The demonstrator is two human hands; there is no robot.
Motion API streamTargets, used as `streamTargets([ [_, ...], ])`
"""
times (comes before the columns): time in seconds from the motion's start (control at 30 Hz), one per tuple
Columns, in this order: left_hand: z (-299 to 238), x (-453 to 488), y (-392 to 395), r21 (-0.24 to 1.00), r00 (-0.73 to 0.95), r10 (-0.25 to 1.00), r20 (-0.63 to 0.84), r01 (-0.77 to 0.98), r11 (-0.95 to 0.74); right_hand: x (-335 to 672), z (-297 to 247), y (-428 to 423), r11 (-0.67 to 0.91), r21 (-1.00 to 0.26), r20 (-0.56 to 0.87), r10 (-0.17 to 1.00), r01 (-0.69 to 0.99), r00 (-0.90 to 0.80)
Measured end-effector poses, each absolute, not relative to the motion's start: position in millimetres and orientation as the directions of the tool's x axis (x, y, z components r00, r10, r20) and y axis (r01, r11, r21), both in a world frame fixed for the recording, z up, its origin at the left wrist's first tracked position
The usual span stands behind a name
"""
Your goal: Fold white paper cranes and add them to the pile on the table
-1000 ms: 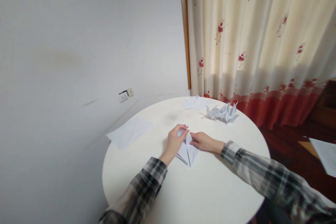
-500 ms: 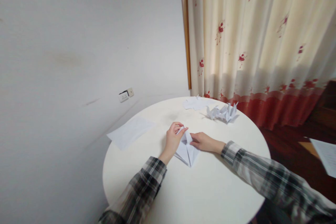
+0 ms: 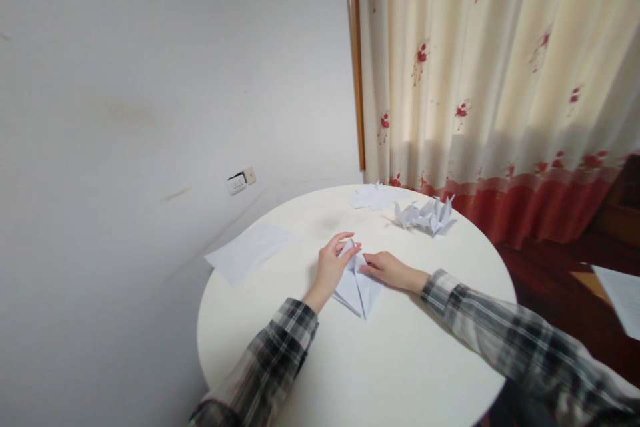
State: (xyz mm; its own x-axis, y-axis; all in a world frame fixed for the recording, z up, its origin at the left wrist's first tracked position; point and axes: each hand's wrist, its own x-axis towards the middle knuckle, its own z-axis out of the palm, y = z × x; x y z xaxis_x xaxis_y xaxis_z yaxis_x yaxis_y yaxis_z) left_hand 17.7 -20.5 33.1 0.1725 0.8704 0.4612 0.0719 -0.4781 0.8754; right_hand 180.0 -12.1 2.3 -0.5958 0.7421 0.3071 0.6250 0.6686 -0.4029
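A white sheet of folded paper (image 3: 361,292) lies on the round white table in front of me, creased into a diamond with its point toward me. My left hand (image 3: 334,265) pinches the raised flap at its far tip between thumb and fingers. At the paper's right edge, my right hand (image 3: 389,269) grips the fold, thumb on top; its other fingertips are partly hidden. Beyond my right hand stands a cluster of folded paper cranes (image 3: 428,215), several of them close together.
A flat paper sheet (image 3: 249,251) overhangs the table's left edge near the wall. More paper pieces (image 3: 373,197) lie at the far edge of the white table (image 3: 320,373). A wall socket (image 3: 237,184) and a flowered curtain (image 3: 450,80) are behind. Printed paper (image 3: 617,297) is off to the right.
The raised flap at the far tip has been pressed down a little, closing the gap in the paper's middle. Both hands keep nearly the same places.
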Motion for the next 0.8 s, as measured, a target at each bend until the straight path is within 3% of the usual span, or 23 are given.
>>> streamTargets([
  [0.8, 27.7, 19.1, -17.1, 0.863, 0.167, 0.862, 0.479, 0.090, -0.497, 177.9, -5.9, -5.5, 0.647, -0.398, 0.368, 0.762, 0.651, -0.533],
])
